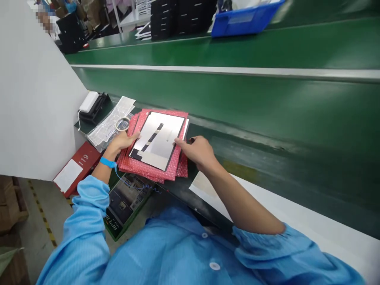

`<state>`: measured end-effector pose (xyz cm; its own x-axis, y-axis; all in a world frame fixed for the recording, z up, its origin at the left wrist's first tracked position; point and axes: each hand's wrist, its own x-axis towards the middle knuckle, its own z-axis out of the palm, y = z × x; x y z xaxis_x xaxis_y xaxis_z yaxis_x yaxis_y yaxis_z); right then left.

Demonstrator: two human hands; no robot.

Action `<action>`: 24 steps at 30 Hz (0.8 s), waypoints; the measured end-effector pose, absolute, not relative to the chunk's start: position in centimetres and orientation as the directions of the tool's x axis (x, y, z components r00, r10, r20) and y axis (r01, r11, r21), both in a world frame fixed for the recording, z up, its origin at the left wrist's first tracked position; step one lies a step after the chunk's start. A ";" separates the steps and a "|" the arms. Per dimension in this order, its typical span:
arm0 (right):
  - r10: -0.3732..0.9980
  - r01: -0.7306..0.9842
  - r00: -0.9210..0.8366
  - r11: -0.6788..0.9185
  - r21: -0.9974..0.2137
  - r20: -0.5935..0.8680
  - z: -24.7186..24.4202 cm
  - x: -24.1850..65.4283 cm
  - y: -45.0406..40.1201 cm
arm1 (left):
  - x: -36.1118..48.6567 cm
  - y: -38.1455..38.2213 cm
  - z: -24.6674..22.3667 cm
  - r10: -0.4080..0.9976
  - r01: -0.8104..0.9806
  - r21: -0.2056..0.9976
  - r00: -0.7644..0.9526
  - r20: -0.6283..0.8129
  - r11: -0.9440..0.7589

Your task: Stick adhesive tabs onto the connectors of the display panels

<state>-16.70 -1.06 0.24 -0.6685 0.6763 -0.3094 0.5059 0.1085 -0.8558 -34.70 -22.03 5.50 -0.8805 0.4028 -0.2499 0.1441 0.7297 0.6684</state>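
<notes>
A flat silver display panel [166, 134] with dark edges and a black strip across its back lies over a stack of pink bubble-wrap bags [166, 174]. My left hand [123, 141] grips the panel's left edge, thumb on top, with the fingers mostly hidden beneath. On the opposite edge, my right hand [197, 149] pinches the panel between its thumb and curled fingers. A blue wrist strap [108, 162] with a coiled cord circles my left wrist. Just beyond that hand, a roll of tape [122, 124] rests on printed sheets [113, 122] in clear plastic.
A red box [86, 160] marked 119 and a white device on a black stand [94, 107] are at the left, beside a white partition [35, 95]. A green crate [127, 206] sits below the bench. Across the green conveyor [237, 95] stand a blue bin [246, 21] and black trays [181, 19].
</notes>
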 end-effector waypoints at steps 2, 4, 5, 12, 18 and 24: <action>0.581 0.470 -0.737 0.075 -0.880 -0.345 -0.3 -17.1 -2.0 | -34.8 -22.8 5.0 0.420 0.045 0.688 -0.820 -0.389 0.724; 0.491 0.419 -0.800 0.045 -0.907 -0.345 -0.7 -17.5 -3.5 | -34.9 -23.3 4.7 0.421 -0.062 0.695 -0.756 -0.501 0.717; 0.463 0.398 -0.819 0.031 -0.917 -0.340 -0.9 -17.8 -4.2 | -35.0 -23.4 4.7 0.418 -0.110 0.697 -0.730 -0.540 0.709; 0.348 0.398 -0.832 -0.171 -0.901 -0.433 -0.2 -18.0 -5.3 | -34.9 -23.1 4.8 0.424 -0.396 0.691 -0.574 -0.700 0.605; 0.250 0.467 -0.791 -0.343 -0.815 -0.558 2.8 -18.1 -4.2 | -33.7 -22.3 5.3 0.448 -0.540 0.659 -0.483 -0.752 0.523; 0.186 0.536 -0.754 -0.382 -0.753 -0.630 4.7 -17.7 -2.9 | -32.3 -22.3 5.3 0.479 -0.583 0.706 -0.524 -0.704 0.402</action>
<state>-17.69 -2.86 4.72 -0.7536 0.1861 -0.6305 0.5355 -0.3825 -0.7530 -32.28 -22.28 5.30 -0.5237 0.4793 -0.7043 -0.5828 0.4015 0.7065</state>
